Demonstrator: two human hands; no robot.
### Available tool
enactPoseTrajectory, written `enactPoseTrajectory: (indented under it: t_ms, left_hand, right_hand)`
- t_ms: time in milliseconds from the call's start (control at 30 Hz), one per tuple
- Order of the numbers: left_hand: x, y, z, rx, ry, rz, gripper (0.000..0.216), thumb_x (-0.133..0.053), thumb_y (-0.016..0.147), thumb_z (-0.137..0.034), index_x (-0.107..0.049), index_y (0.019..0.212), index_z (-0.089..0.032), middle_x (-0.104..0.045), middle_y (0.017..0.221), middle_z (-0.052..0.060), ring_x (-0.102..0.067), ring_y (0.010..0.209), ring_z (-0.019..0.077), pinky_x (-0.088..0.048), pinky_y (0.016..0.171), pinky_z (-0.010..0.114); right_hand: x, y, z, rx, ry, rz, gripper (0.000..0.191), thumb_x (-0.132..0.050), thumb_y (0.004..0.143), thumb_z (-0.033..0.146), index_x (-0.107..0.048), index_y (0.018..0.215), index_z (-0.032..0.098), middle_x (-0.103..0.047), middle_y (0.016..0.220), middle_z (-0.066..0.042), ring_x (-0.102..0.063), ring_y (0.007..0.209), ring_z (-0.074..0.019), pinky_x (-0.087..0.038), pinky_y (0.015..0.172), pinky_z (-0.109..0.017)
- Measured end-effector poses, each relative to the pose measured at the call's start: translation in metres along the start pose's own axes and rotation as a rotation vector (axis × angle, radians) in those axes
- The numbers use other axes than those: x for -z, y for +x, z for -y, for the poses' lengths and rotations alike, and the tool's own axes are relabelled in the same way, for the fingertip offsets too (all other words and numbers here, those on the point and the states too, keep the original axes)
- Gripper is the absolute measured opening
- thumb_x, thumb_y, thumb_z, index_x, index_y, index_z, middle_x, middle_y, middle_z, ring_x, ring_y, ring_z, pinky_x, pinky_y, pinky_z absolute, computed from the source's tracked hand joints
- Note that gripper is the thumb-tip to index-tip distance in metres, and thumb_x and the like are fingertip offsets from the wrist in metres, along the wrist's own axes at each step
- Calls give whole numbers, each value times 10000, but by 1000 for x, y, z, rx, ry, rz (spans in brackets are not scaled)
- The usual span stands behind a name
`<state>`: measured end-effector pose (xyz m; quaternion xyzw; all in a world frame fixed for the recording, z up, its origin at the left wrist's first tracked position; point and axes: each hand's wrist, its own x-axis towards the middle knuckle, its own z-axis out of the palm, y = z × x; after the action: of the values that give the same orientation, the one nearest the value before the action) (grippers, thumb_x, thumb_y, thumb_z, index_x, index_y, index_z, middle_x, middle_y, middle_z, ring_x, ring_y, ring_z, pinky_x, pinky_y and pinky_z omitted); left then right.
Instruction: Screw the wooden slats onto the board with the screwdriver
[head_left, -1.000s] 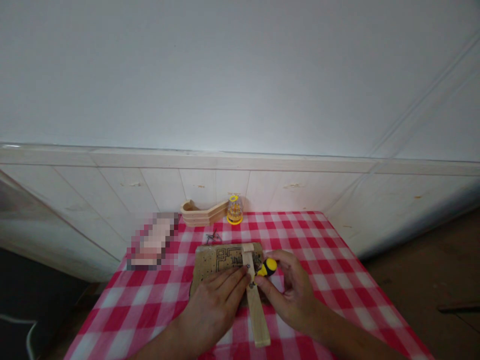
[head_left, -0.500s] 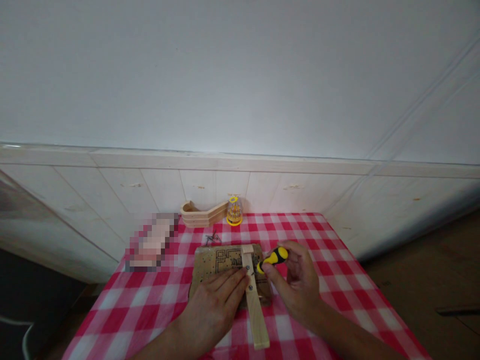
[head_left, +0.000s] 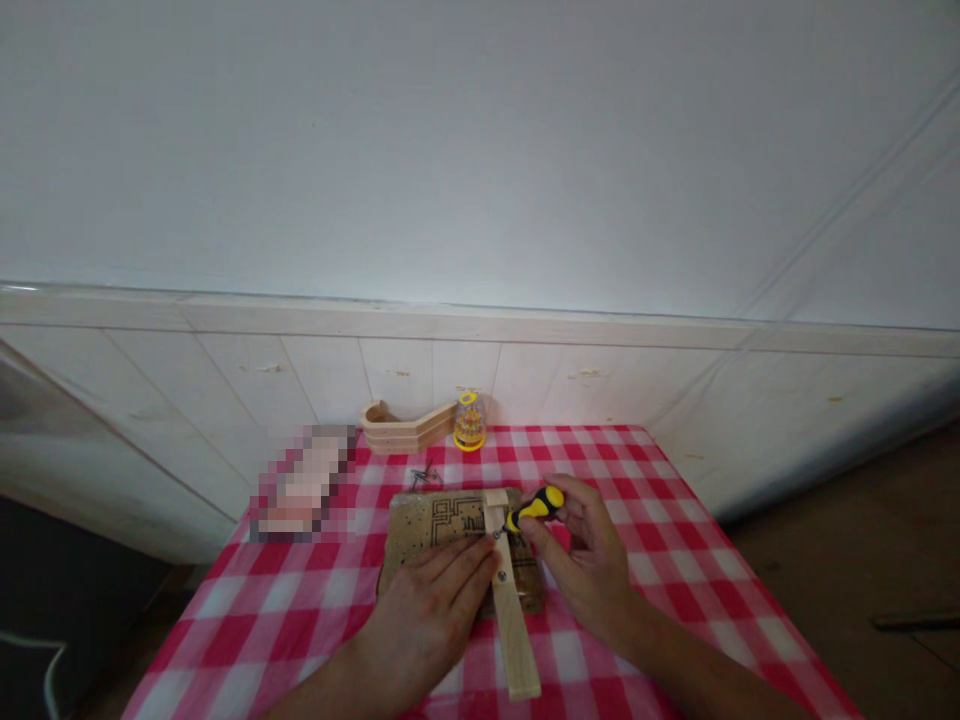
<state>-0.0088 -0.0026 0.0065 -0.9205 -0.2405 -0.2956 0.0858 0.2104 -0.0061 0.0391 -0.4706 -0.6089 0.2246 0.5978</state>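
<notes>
A yellow-and-black screwdriver [head_left: 537, 508] is gripped in my right hand [head_left: 589, 560], its tip down at the upper of two screws [head_left: 497, 535] in a pale wooden strip [head_left: 514, 640]. That strip lies lengthwise across a brown board with black printed lines [head_left: 420, 520], and its near end sticks out past the board. A small wooden block [head_left: 495, 498] sits at the strip's far end. My left hand [head_left: 435, 605] rests flat, fingers stretched out, on the board and against the strip's left edge. The lower screw [head_left: 502, 576] shows just beyond its fingertips.
Against the wall stand curved wooden pieces [head_left: 405, 437] and a clear cone-shaped case with a yellow base [head_left: 470, 425], holding small bits. Several dark screws or nails [head_left: 426, 476] lie behind the board. A blurred object [head_left: 304, 485] is at the left. A red-and-white checked cloth [head_left: 712, 600] covers the table.
My right hand and the screwdriver have shifted slightly left and away from me, bringing the tip onto the upper screw. My left hand and the strip have stayed in place.
</notes>
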Motion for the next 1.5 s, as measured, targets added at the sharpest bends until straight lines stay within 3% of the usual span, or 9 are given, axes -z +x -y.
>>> enactPoseTrajectory:
  t_ms: [400,1000,1500]
  left_hand:
    - [-1,1,-2,25,-17,-46,398,-407,997,-30,-645,1303,-120,-744,1284,107,-723,1164,210,-588,1015,349]
    - [-2,1,-1,19,-5,-28,400,-391,1001,-29,-629,1311,-112,-746,1273,115,-732,1144,222,-604,988,370]
    - [-1,1,-1,22,-20,-45,392,-387,1014,-41,-631,1311,-115,-745,1281,100,-732,1146,227,-613,976,376]
  right_hand:
    - [7,-2,-4,172,-118,144,464,-637,973,153,-610,1404,325,-780,1255,-89,-786,1084,-252,-674,876,-377]
    - [-1,-1,-8,97,43,25,466,-743,881,103,-653,1266,350,-786,1071,-13,-793,931,-171,-661,844,-270]
    - [-2,-2,-4,114,-8,-15,375,-770,862,158,-647,1189,293,-756,1004,-37,-773,854,-190,-677,776,-310]
